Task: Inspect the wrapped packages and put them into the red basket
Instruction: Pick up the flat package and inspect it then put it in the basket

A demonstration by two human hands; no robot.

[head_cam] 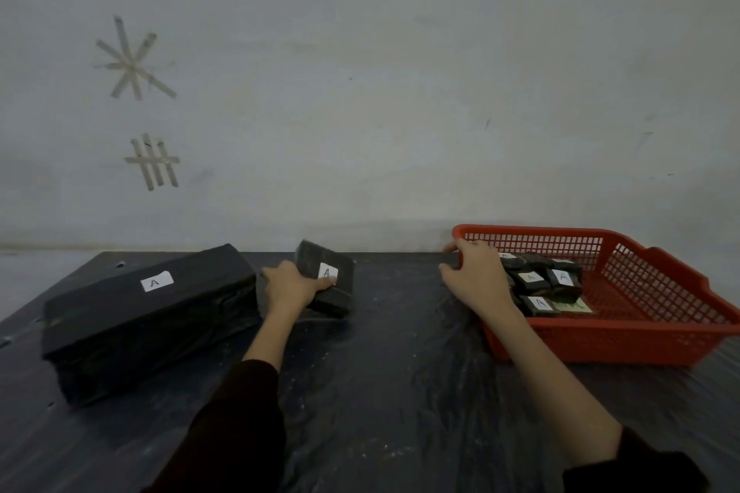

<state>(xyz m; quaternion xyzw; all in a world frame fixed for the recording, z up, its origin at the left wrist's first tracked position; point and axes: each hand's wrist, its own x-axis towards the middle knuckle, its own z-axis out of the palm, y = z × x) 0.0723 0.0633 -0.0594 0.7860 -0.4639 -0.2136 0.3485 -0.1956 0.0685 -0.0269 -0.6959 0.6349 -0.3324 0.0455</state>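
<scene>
Holding a small wrapped package (340, 292) with the left hand (290, 284); fingers curled round its near side, thumb pressed just beside the white label (327, 272) marked A; black all over, tipped up a bit, low end down on the dark table (380, 392); placed near the far edge of the table, about in the middle.

Just to the left of that hand: a big wrapped package (132, 324); black too, lying flat on the table, with its own A label (156, 280) on top.

Gripping the red basket (624, 340) with the right hand (476, 276); fingers hooked over the rim at the far left corner, thumb on the outside of the wall; basket set on the right side of the table, well apart from the package in the left hand.

Inside the basket, at its left end: a bunch of small wrapped packages (532, 280); black, packed close together, several with an A facing up; next to the nearest one, a pale green slip of paper (574, 306) on the basket floor.

Dark sleeves (240, 412) on both arms, pulled back from the wrists.

Behind the table: a grey wall (400, 72); on its left part, strips of tape stuck in a star shape (132, 64); below that, more tape strips (154, 162), four up and down with one across.
</scene>
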